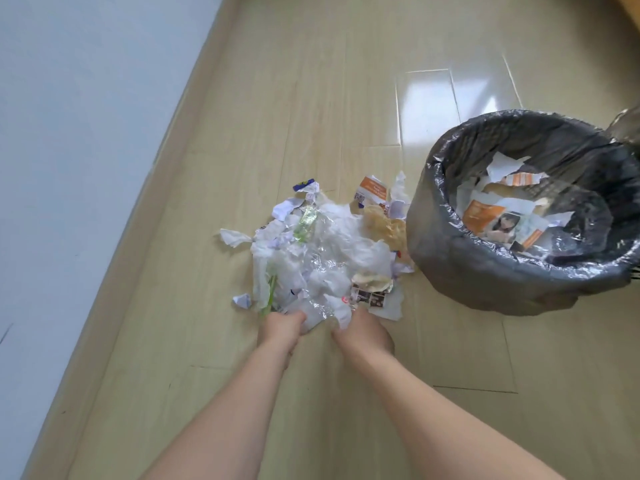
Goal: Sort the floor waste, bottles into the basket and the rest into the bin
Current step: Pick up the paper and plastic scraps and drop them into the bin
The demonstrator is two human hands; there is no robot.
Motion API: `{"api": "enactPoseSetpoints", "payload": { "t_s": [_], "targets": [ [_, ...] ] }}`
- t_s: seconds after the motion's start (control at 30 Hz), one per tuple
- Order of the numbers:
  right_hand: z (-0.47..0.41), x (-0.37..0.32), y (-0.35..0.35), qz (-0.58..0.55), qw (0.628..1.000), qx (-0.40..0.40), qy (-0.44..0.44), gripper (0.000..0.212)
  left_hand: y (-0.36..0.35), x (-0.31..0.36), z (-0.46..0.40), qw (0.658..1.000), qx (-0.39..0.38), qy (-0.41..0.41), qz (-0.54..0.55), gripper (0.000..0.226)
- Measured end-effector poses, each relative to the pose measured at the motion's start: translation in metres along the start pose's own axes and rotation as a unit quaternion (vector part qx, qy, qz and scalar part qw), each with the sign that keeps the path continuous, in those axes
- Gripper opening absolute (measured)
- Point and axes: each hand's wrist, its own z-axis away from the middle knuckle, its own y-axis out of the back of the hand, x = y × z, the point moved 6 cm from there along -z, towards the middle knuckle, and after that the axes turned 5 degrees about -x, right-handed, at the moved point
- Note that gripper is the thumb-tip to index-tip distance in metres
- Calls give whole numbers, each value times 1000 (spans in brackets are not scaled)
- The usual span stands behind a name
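scene: wooden floor (311, 98), pale wall (69, 133) on the left, head view looking down.
waste pile: heap of torn paper, tissue and clear plastic film (322, 258) on the floor, just left of the bin; orange printed scraps (372, 192) at its far edge, touching the bin side.
bin: black-lined waste bin (485, 271) at the right, upright, open, already holding torn paper and orange leaflet pieces.
basket: not in view. No bottle that I can pick out in the pile; a crumpled clear piece with a green label (306, 220) may be one, too squashed to tell.
left hand (280, 329): at the near edge of the pile, fingers curled into the clear film and tissue, gripping it.
right hand (363, 332): at the near edge beside the left, fingers tucked under the white paper; looks like a grasp, fingertips hidden.
step: gathering a two-handed bunch of soft waste for the bin.
how to do well: scoop from underneath, press both hands together so small scraps stay trapped, lift low, carry right over the rim before letting go. Check the green-label piece first.
risk: loose bits dropping off the edges on the way.
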Motion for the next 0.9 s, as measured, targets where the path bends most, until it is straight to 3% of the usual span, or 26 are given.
{"api": "enactPoseSetpoints", "payload": {
  "t_s": [0.07, 0.23, 0.37, 0.53, 0.7, 0.9],
  "targets": [
    [-4, -2, -3, 21, 1000, 8, 19, 17, -5, 1, -5, 999, 10, 3, 38, 10],
    [-9, -5, 3, 73, 997, 8, 27, 17, -7, 5, 3, 997, -5, -1, 74, 5],
    [1, -8, 11, 90, 995, -1, 34, 27, 20, 16, 30, 997, 22, -78, 17, 12],
    [17, -10, 19, 68, 997, 10, 46, 16, 58, 32, 75, 991, 49, -122, -25, 14],
    [14, -18, -7, 53, 997, 5, 64, 48, 70, 41, 96, 986, 52, -145, -65, 14],
    [-9, -25, -26, 153, 984, 31, 83, 27, 82, 41, 91, 977, 63, -160, -128, 12]
  ]
}}
